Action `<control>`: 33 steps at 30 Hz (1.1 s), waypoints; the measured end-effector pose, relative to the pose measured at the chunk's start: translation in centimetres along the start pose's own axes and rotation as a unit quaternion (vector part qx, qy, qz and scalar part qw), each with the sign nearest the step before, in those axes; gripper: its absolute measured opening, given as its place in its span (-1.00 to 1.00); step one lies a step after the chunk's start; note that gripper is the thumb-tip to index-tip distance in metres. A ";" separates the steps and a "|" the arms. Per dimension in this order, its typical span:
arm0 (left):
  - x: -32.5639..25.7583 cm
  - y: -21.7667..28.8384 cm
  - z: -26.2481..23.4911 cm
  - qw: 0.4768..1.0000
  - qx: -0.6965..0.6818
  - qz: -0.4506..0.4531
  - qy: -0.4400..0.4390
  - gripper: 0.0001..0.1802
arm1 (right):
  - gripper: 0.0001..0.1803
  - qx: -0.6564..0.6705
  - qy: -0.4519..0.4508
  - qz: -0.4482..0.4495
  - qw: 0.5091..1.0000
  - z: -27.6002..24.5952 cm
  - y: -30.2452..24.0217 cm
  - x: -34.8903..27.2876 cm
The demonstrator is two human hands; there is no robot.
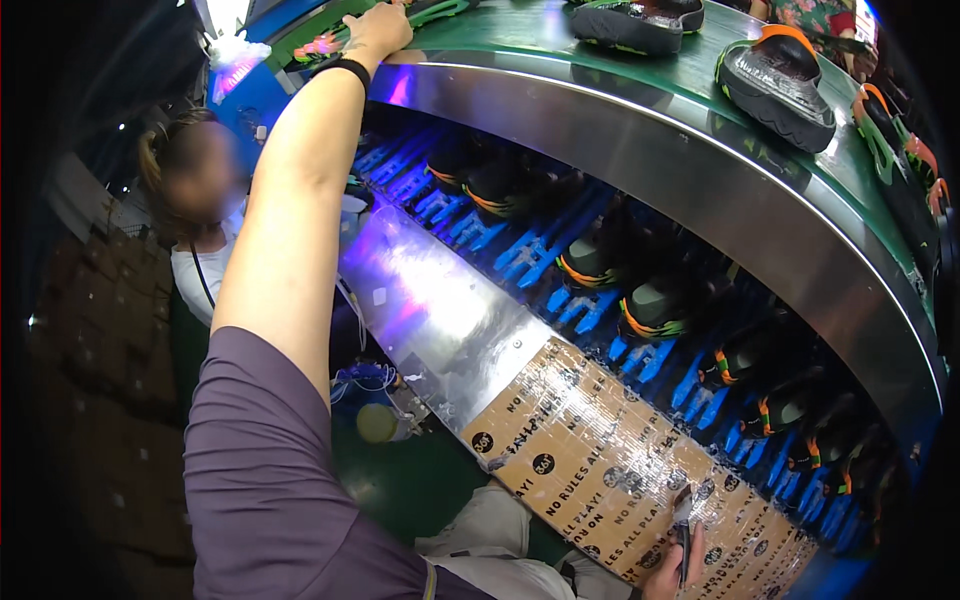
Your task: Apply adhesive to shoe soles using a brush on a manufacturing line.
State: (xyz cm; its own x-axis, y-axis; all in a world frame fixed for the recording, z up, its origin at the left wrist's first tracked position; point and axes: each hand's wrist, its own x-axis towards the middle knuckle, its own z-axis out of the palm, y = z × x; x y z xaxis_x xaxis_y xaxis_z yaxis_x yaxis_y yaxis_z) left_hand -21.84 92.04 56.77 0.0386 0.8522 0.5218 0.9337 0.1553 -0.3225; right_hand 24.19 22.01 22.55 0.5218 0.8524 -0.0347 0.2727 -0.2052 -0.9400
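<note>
My left arm stretches up and away to the green conveyor belt (pixel 530 62). There my left hand (pixel 378 32) is closed at the edge of a dark shoe upper with bright green trim (pixel 437 12); its fingertips are partly hidden. Orange-and-green shoe parts (pixel 320 44) lie just left of the wrist. Low on the right, my right hand (pixel 664 574) grips a slim brush with a dark handle (pixel 684 535). The brush tip is over the printed brown cardboard (pixel 570 450), which is covered in glossy film.
Black shoes with orange trim (pixel 650 312) sit on blue holders (pixel 520 262) beneath the belt's metal side (pixel 600 140). Black soles (pixel 775 95) ride on the belt. A bare metal sheet (pixel 440 300) adjoins the cardboard. A co-worker (pixel 195 200) is at left; another person (pixel 815 25) stands across.
</note>
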 end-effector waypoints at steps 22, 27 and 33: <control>-15.9 3.8 -11.1 0.888 -0.450 -0.097 0.013 -0.44 | -0.59 0.015 0.043 -0.155 0.987 1.5 4.2 1.3; -24.7 6.6 -7.9 0.635 -0.733 -0.137 0.202 -0.57 | -0.65 0.038 0.018 -0.145 0.989 1.7 5.2 2.6; -43.9 10.4 -13.5 0.463 -0.873 -0.147 -0.054 -0.61 | -0.78 0.157 0.028 -0.017 0.987 0.0 5.7 3.1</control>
State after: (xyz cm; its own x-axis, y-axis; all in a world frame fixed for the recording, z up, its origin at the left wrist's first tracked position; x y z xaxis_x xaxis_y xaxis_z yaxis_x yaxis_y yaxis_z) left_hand -9.00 49.54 41.17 -0.1118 0.9572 0.2670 -0.2379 -0.2867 0.9280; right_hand 27.36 23.45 17.12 0.5632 0.8263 0.0101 0.0322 -0.0097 -0.9994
